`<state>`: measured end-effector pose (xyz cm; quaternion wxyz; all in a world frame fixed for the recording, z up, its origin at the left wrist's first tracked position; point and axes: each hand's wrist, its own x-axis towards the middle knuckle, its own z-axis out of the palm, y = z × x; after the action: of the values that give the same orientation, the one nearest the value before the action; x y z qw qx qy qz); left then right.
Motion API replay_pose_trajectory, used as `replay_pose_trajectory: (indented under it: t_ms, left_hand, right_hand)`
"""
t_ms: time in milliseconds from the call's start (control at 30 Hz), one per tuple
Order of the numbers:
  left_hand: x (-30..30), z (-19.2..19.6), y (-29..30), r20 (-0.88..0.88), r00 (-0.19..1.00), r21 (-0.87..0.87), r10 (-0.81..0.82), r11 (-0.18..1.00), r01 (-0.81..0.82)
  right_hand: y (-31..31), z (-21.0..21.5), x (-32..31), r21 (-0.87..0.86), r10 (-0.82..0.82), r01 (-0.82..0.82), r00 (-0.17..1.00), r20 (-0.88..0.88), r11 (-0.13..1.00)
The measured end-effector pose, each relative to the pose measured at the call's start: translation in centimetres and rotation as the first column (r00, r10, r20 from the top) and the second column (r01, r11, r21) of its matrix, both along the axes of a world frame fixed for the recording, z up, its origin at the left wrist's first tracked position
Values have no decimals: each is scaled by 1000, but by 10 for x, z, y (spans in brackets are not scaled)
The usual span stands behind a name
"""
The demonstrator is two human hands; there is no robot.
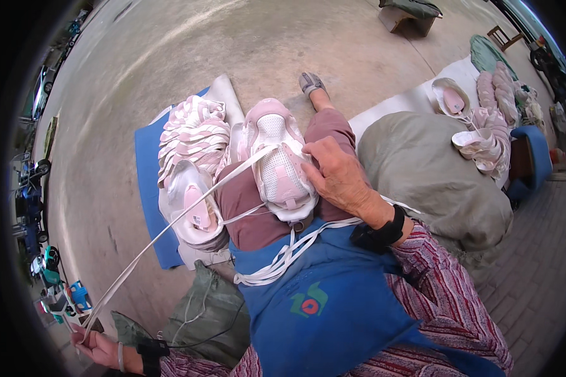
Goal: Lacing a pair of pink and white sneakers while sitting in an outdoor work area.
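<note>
A pink and white shoe upper (283,173) rests on my lap, toe pointing away, with a white shoelace (198,200) running from its middle. Far out at the lower left, my left hand (97,347) is closed on that lace and holds it taut. My right hand (343,173) grips the upper's right edge with bent fingers; the fingertips are partly hidden. More loose white laces (277,267) lie across the blue apron (333,314) at my waist. Another pink and white upper (198,204) sits just left of my leg.
Stacked pink and white uppers (194,135) lie on a blue sheet (149,188) to the left. At right are a large grey-green sack (431,176), more uppers (487,135) and a blue chair (531,157). A green sack (210,320) lies at lower left.
</note>
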<state>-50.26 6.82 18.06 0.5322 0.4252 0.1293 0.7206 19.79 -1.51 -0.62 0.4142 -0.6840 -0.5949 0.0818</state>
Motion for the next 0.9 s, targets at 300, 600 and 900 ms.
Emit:
replay_pose_trajectory:
  t_ms: [300, 600, 900]
  left_hand:
    - [462, -86, -29, -589, 723, -423, -360, 900, 103]
    - [497, -98, -40, -743, 600, -253, -295, 955, 156]
    - [495, -105, -37, -297, 572, -663, -765, 596, 454]
  right_hand:
    - [11, 94, -37, 248, 366, -309, 900, -235, 918]
    - [10, 92, -50, 259, 358, -287, 887, -291, 922]
    - [-4, 96, -35, 206, 364, -344, 498, -787, 916]
